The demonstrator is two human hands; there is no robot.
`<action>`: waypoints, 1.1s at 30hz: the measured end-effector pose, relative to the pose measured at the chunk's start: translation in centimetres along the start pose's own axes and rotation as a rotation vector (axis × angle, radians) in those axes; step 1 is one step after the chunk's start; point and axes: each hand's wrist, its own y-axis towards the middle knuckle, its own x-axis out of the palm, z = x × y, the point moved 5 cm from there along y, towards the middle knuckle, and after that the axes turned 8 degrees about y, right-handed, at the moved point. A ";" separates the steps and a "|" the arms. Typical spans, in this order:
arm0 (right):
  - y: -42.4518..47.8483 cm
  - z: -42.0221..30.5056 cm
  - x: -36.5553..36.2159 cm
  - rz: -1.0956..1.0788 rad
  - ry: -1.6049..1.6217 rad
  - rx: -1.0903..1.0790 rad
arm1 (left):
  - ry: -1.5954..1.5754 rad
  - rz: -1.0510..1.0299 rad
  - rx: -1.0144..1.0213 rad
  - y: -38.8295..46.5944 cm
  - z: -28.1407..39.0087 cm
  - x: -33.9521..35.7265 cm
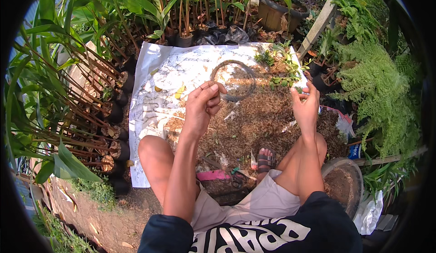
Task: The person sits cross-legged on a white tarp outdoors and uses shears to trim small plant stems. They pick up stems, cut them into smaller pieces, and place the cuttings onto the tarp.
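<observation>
My left hand (pixel 204 101) is raised over the white sheet (pixel 150 79), thumb and forefinger pinched on what looks like a thin wire. Just beyond it a coil of thin wire (pixel 252 79) lies on the sheet, partly over brown loose plant fibre (pixel 252 116). To the right, my right hand (pixel 306 103) is held up with thumb and fingers apart; nothing can be made out in it. Small leafy cuttings (pixel 284 81) lie beyond the right hand. Between my legs are scissors (pixel 236 181) with dark handles beside a pink strip (pixel 213 175).
Tall leafy plants in black bags (pixel 117 149) line the left and far side. A large pot (pixel 277 14) stands at the back, by a slanting wooden post (pixel 323 18). Ferns (pixel 381 82) hang at the right. A round basin (pixel 344 185) with brown material is near my right knee.
</observation>
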 end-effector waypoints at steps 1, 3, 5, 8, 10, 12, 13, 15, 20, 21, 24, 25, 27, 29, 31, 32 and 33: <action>-0.7 -2.5 0.3 -0.038 0.041 -0.191 | 0.059 0.045 -0.003 0.0 -0.2 -0.1; -2.6 -6.1 1.1 -0.118 0.121 -0.570 | 0.187 0.105 0.029 -0.1 -0.7 0.5; -5.9 -8.1 4.2 -0.444 0.335 -0.601 | 0.329 0.124 0.098 0.0 -1.0 2.0; -9.5 -8.2 6.9 -0.479 0.508 -0.417 | 0.340 0.252 0.199 0.0 -1.8 2.4; -10.5 -9.4 6.6 -0.370 0.432 -0.526 | 0.272 0.371 0.160 -0.4 -1.7 2.3; -11.3 -9.5 7.3 -0.369 0.420 -0.697 | 0.100 0.446 0.086 -1.0 -1.5 2.0; -11.8 -9.6 7.6 -0.365 0.413 -0.782 | 0.015 0.481 0.051 -1.2 -1.6 1.8; -12.1 -9.6 7.6 -0.406 0.389 -0.817 | -0.091 0.508 0.027 -1.2 -2.2 1.3; -12.4 -8.9 7.8 -0.444 0.453 -0.884 | -0.246 0.551 -0.063 -1.4 -3.1 0.5; -12.3 -8.6 7.7 -0.471 0.461 -0.861 | -0.227 0.516 -0.085 -1.4 -3.1 0.6; -11.6 -7.6 7.4 -0.557 0.542 -0.695 | -0.136 0.384 -0.148 -1.4 -2.5 0.8; -11.0 -7.1 7.4 -0.587 0.606 -0.574 | -0.082 0.322 -0.166 -1.4 -1.9 0.9; -10.0 -6.3 7.2 -0.642 0.706 -0.318 | 0.016 0.246 -0.169 -1.4 -1.4 1.4; -9.0 -5.7 6.9 -0.684 0.774 -0.050 | 0.104 0.218 -0.141 -1.3 -1.1 2.2; -8.2 -5.6 7.2 -0.640 0.807 -0.154 | 0.117 0.153 -0.159 -1.4 -1.1 3.0; -7.7 -5.6 6.9 -0.658 0.735 -0.233 | 0.095 0.125 -0.173 -1.2 -1.8 2.8; -7.5 -5.8 6.9 -0.677 0.668 -0.310 | 0.076 0.100 -0.188 -1.2 -2.1 2.5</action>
